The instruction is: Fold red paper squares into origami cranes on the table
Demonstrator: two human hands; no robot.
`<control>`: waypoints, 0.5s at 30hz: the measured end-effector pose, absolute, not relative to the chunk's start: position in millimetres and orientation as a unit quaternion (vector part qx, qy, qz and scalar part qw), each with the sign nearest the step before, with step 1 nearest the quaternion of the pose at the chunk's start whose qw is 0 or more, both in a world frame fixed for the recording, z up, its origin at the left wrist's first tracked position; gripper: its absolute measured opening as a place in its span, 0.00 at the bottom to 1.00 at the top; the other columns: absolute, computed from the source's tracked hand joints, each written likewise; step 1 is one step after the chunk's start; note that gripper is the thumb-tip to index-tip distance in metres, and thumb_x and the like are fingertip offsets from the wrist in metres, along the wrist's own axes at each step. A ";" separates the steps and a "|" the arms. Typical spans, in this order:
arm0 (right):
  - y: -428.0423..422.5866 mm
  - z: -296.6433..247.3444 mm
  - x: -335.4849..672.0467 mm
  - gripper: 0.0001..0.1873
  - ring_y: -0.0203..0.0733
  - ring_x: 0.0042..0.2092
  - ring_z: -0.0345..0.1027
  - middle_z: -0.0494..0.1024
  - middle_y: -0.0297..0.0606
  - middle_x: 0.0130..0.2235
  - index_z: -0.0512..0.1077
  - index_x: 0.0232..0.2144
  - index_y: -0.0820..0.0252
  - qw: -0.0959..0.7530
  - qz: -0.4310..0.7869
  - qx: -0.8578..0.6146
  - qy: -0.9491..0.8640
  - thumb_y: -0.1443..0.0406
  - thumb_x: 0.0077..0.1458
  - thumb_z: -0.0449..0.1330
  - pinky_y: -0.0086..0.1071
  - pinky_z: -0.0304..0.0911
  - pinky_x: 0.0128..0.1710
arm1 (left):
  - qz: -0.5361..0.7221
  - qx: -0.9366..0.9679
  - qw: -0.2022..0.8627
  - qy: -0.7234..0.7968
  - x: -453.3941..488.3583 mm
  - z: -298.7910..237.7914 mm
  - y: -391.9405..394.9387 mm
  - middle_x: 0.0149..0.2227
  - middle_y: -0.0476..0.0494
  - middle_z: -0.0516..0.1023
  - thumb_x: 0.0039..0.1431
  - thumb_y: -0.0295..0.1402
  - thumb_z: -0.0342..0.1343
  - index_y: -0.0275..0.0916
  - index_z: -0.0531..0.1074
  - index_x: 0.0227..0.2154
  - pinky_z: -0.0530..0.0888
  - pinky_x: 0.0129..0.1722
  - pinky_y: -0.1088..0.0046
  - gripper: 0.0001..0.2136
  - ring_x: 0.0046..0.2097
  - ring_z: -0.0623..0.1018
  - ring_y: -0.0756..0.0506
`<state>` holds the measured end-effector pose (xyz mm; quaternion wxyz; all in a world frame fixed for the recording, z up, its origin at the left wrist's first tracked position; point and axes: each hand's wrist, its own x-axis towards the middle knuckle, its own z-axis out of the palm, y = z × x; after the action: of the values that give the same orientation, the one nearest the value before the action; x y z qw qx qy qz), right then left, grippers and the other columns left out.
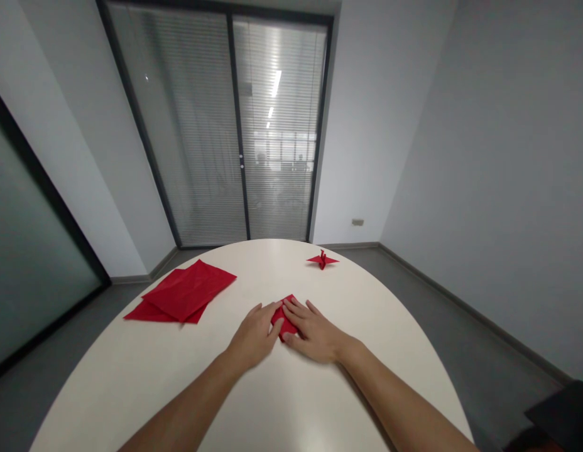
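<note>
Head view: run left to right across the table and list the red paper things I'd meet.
Overlapping red sheets → small folded red paper → red paper bird with spread wings.

Under the left grip [254, 337] and the right grip [315, 331], the small folded piece [286, 324] looks like thin matt paper; the loose sheets [192, 292] beyond the left grip show the same dull paper finish, faintly creased, and the bird figure [322, 260] beyond the right grip looks like matt paper. Beneath both, the worktop [263, 402] is smooth, with a soft sheen. Farther ahead of both, the door panes [197, 125] look like glossy glass and the walls [390, 94] matt.
</note>
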<state>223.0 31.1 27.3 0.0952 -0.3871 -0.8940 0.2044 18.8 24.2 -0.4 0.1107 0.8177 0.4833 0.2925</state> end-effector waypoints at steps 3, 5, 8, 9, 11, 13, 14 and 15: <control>31.6 26.6 223.9 0.31 0.51 0.73 0.34 0.47 0.44 0.72 0.49 0.70 0.57 0.101 0.191 -0.404 -0.889 0.53 0.70 0.40 0.57 0.33 0.69 | 0.254 0.834 0.088 0.482 19.9 0.4 22.3 0.60 0.40 0.73 0.66 0.30 0.47 0.41 0.65 0.60 0.60 0.66 0.54 0.20 0.61 0.72 0.43; 32.7 24.6 224.8 0.31 0.51 0.72 0.37 0.48 0.45 0.72 0.51 0.70 0.57 0.106 0.173 -0.418 -0.885 0.55 0.70 0.41 0.57 0.36 0.69 | 0.224 0.843 0.077 0.484 19.7 1.0 21.0 0.63 0.40 0.70 0.66 0.32 0.48 0.41 0.64 0.62 0.58 0.66 0.54 0.22 0.64 0.69 0.42; 34.7 21.7 226.4 0.34 0.53 0.72 0.39 0.48 0.48 0.71 0.51 0.70 0.63 0.102 0.161 -0.443 -0.876 0.54 0.68 0.45 0.55 0.37 0.69 | 0.171 0.854 0.066 0.487 18.8 1.0 19.2 0.67 0.39 0.63 0.67 0.37 0.48 0.40 0.60 0.65 0.56 0.67 0.50 0.25 0.69 0.61 0.40; 35.5 21.1 226.9 0.35 0.54 0.72 0.39 0.48 0.49 0.71 0.51 0.69 0.63 0.099 0.158 -0.450 -0.873 0.54 0.67 0.47 0.55 0.37 0.69 | 0.158 0.856 0.064 0.489 18.4 0.9 18.7 0.68 0.38 0.61 0.67 0.39 0.47 0.40 0.59 0.65 0.55 0.67 0.49 0.25 0.69 0.59 0.39; 36.8 20.9 227.1 0.35 0.55 0.72 0.38 0.50 0.48 0.71 0.53 0.69 0.63 0.101 0.149 -0.456 -0.872 0.53 0.65 0.49 0.54 0.37 0.69 | 0.148 0.859 0.057 0.487 17.7 0.8 18.0 0.68 0.37 0.60 0.67 0.40 0.47 0.39 0.59 0.65 0.54 0.67 0.48 0.26 0.70 0.58 0.38; 37.3 21.8 225.8 0.33 0.54 0.72 0.40 0.53 0.47 0.70 0.56 0.68 0.63 0.116 0.129 -0.453 -0.874 0.56 0.65 0.50 0.54 0.37 0.69 | 0.156 0.862 0.048 0.479 17.2 1.6 17.4 0.68 0.37 0.62 0.66 0.39 0.48 0.40 0.62 0.64 0.54 0.67 0.48 0.25 0.69 0.60 0.37; 37.2 22.3 224.4 0.32 0.53 0.71 0.41 0.55 0.46 0.70 0.58 0.67 0.62 0.128 0.116 -0.451 -0.876 0.58 0.64 0.51 0.53 0.36 0.70 | 0.163 0.865 0.044 0.473 17.0 2.5 17.0 0.67 0.38 0.64 0.65 0.38 0.50 0.40 0.64 0.62 0.54 0.67 0.48 0.24 0.68 0.62 0.37; 36.6 22.7 222.4 0.30 0.51 0.71 0.43 0.56 0.45 0.69 0.59 0.66 0.62 0.141 0.105 -0.448 -0.877 0.59 0.64 0.50 0.52 0.36 0.70 | 0.171 0.868 0.040 0.465 17.0 3.7 16.4 0.65 0.38 0.66 0.64 0.37 0.51 0.40 0.66 0.61 0.54 0.68 0.49 0.23 0.67 0.63 0.37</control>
<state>222.4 36.6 22.7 0.1406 -0.4483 -0.8765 0.1048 17.0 16.4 3.7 0.0400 0.8675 0.4653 0.1713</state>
